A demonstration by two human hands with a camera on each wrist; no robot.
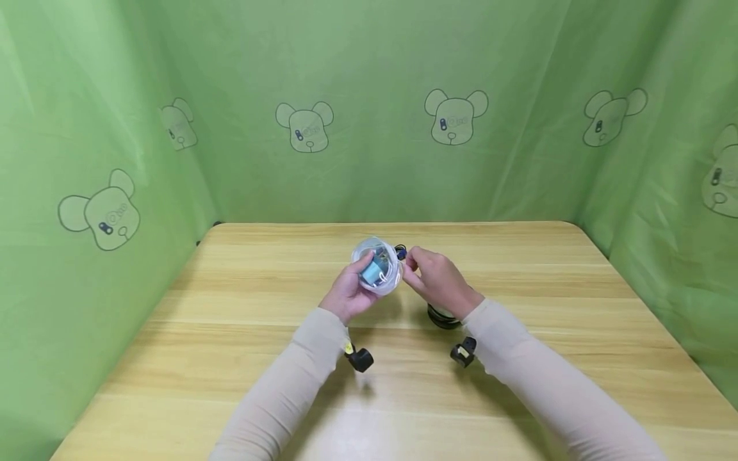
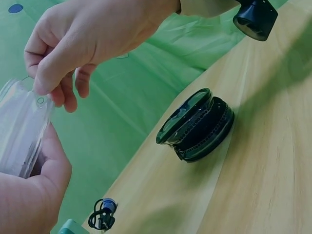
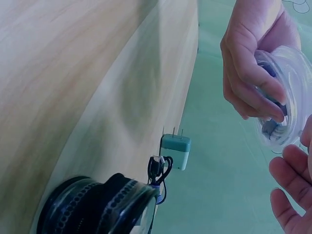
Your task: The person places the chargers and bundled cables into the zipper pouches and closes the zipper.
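Here, the clear round object sits within the left grip.

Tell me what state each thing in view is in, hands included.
Clear round item: held above the table
Left hand: gripping it
Right hand: seemingly pinching its edge
Dark reel: resting on the table
Cable: looped into a bundle
Plug adapter: plugged into nothing

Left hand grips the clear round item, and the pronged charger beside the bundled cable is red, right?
The charger is teal and white, not red, as the right wrist view shows. The left hand does grip the clear round item.
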